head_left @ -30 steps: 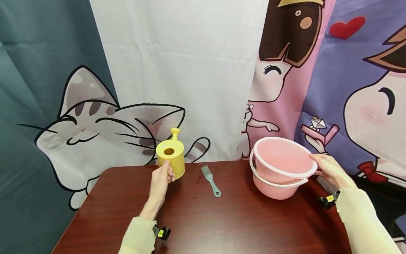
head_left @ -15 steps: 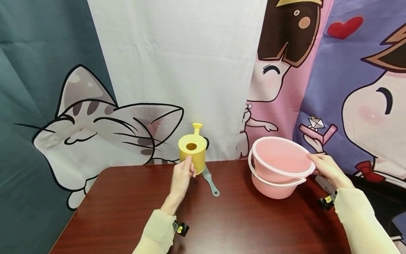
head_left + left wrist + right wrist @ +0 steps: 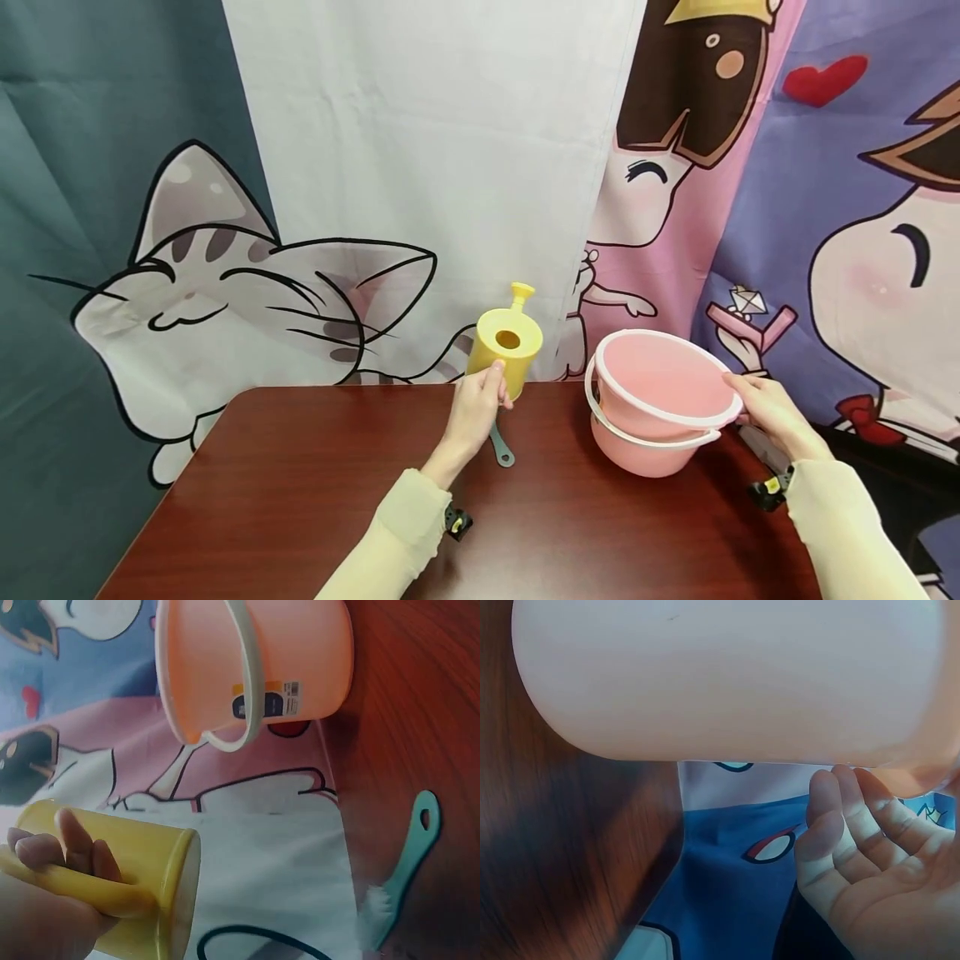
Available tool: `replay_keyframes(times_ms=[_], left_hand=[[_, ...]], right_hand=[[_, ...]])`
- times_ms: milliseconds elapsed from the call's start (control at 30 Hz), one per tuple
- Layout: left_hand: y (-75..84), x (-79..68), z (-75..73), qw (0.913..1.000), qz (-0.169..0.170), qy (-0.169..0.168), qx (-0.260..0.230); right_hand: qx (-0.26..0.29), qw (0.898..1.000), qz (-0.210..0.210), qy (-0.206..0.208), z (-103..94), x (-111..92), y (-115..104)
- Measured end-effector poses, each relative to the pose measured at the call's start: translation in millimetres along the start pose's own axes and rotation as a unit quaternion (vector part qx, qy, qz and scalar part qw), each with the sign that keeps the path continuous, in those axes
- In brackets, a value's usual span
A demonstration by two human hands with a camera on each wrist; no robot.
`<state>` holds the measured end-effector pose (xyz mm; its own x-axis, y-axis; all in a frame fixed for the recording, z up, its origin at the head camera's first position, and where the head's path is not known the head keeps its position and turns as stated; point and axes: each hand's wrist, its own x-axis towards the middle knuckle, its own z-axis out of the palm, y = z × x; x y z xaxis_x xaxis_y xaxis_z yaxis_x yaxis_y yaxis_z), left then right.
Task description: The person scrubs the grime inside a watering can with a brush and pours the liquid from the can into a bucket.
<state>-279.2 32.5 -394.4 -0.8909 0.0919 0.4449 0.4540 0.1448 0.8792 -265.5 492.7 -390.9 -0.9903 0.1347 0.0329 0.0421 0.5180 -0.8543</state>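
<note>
My left hand (image 3: 474,408) grips the handle of a yellow watering can (image 3: 521,367), held up near the table's back edge with its spout pointing away. In the left wrist view the fingers curl round the handle (image 3: 112,896). A teal brush (image 3: 501,447) lies on the table below, its head hidden behind the hand and can in the head view; pale bristles (image 3: 376,911) show in the left wrist view. My right hand (image 3: 772,412) holds the right rim of a pink bucket (image 3: 637,454), thumb on top and fingers (image 3: 870,817) underneath. The bucket's white handle (image 3: 600,408) hangs down its side.
The dark red-brown wooden table (image 3: 322,483) ends at a printed cloth backdrop (image 3: 435,167) with cartoon figures. The bucket stands near the table's back right. A camera is strapped at each wrist.
My left hand has carried the watering can to the right, from left of the brush to above it, closer to the bucket. The right hand keeps its hold on the bucket's rim.
</note>
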Motion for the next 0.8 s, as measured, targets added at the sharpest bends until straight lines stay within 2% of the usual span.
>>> replay_keyframes(times_ms=[133,400,567,800], left_hand=[[3.3,5.7,12.4,0.9986,0.026,-0.026,0.040],[22.2,22.1,38.3,0.9922,0.070,-0.083,0.063],[35.5,29.6,54.1,0.9807,0.094,-0.128,0.114],[50.9,39.9,70.0,0.9591,0.118,-0.186,0.178]], right_hand=[[0.004,1.000,0.005,-0.002,3.6,0.2,1.9],[0.012,1.000,-0.003,0.008,-0.4,-2.5,0.5],[0.002,1.000,0.006,0.018,-4.6,-5.3,1.2],[-0.005,1.000,0.005,0.014,-0.2,-0.5,0.2]])
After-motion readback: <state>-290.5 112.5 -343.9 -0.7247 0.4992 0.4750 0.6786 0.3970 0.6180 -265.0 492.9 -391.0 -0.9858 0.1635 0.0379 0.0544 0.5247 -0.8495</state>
